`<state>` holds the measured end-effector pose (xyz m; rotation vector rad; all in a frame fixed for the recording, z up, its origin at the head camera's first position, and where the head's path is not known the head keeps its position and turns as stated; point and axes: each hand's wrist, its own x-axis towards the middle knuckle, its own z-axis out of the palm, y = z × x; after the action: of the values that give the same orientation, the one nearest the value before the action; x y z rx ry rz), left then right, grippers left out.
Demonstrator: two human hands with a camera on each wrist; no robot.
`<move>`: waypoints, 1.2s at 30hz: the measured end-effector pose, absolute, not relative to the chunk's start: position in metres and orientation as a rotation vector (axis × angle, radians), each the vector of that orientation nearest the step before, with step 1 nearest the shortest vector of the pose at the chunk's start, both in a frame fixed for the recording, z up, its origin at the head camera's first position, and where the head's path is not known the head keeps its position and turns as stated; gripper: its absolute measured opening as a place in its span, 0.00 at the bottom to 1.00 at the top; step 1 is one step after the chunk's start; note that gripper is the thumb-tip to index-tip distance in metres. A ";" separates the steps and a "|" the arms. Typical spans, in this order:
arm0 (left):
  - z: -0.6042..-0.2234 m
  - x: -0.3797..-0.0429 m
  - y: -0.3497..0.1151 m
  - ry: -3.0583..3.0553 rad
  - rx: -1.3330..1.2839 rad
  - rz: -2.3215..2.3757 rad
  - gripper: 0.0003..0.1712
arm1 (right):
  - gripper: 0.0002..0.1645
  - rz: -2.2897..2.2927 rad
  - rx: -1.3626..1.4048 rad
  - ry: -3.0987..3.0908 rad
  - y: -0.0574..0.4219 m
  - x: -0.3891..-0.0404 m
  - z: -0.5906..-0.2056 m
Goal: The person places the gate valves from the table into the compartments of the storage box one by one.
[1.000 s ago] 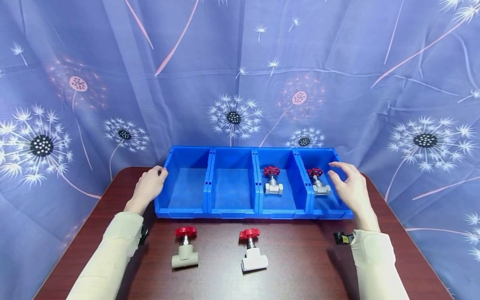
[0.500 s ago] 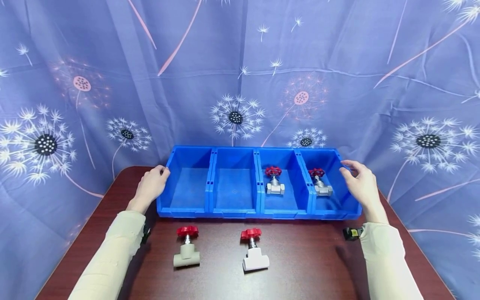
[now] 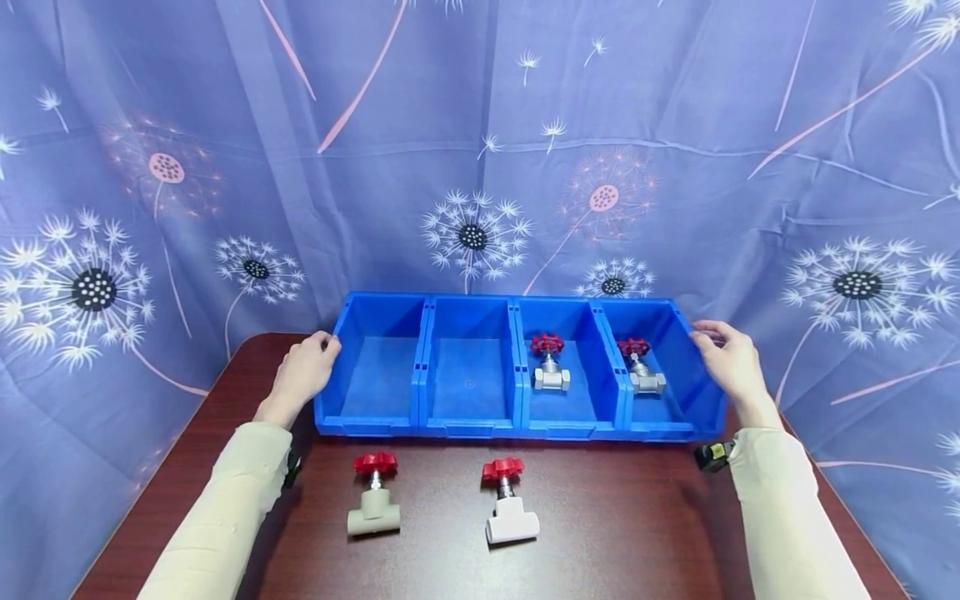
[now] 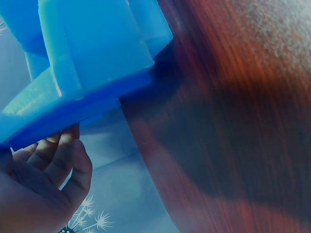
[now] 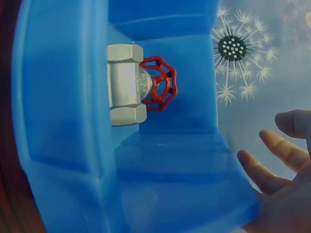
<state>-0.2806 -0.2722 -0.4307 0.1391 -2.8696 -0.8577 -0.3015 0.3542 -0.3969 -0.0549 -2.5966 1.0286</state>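
A row of blue storage bins (image 3: 468, 429) stands at the back of the table. My left hand (image 3: 303, 371) is at the outer left wall; in the left wrist view its curled fingers (image 4: 60, 155) touch the blue plastic, the thumb mostly hidden. Beside the outer right wall is my right hand (image 3: 735, 367), its fingers (image 5: 265, 174) spread apart and nothing held. One metal valve with a red handwheel (image 3: 552, 377) lies in the third bin from the left. Another metal valve (image 5: 125, 85) lies in the rightmost bin.
In front of the bins, a beige-green valve with a red handwheel (image 3: 374, 512) and a white valve with a red handwheel (image 3: 512, 521) lie on the dark red-brown table (image 3: 615, 533). A blue dandelion-print curtain (image 3: 375, 192) hangs behind the bins and along both sides.
My right hand has moved right, from over the rightmost bin to its outer right wall. The left hand keeps its place, and the valves lie as before.
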 end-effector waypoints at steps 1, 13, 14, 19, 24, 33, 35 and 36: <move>-0.431 -0.281 -0.272 -2.870 0.140 -0.860 0.28 | 0.23 1.100 -0.079 -2.588 0.356 -0.302 -0.397; -0.430 -0.280 -0.272 -2.867 0.147 -0.861 0.28 | 0.25 1.982 -0.307 -2.415 0.375 -0.311 -0.400; -0.431 -0.280 -0.272 -2.868 0.147 -0.861 0.28 | 0.29 1.968 -0.312 -2.439 0.375 -0.312 -0.401; -0.432 -0.281 -0.273 -2.876 0.152 -0.849 0.29 | 0.34 1.811 -0.333 -2.582 0.376 -0.317 -0.407; -0.432 -0.281 -0.272 -2.874 0.151 -0.855 0.29 | 0.40 1.525 -0.360 -2.736 0.376 -0.320 -0.414; -0.433 -0.280 -0.272 -2.877 0.142 -0.841 0.30 | 0.42 1.414 -0.358 -2.797 0.377 -0.320 -0.418; -0.432 -0.280 -0.271 -2.874 0.139 -0.840 0.30 | 0.41 1.410 -0.353 -2.802 0.377 -0.320 -0.417; -0.432 -0.280 -0.271 -2.871 0.139 -0.840 0.30 | 0.41 1.421 -0.357 -2.804 0.378 -0.320 -0.416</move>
<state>-0.2800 -0.2711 -0.4321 0.1392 -2.8706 -0.8395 -0.3199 0.3778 -0.4165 -0.3571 -2.8037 1.4209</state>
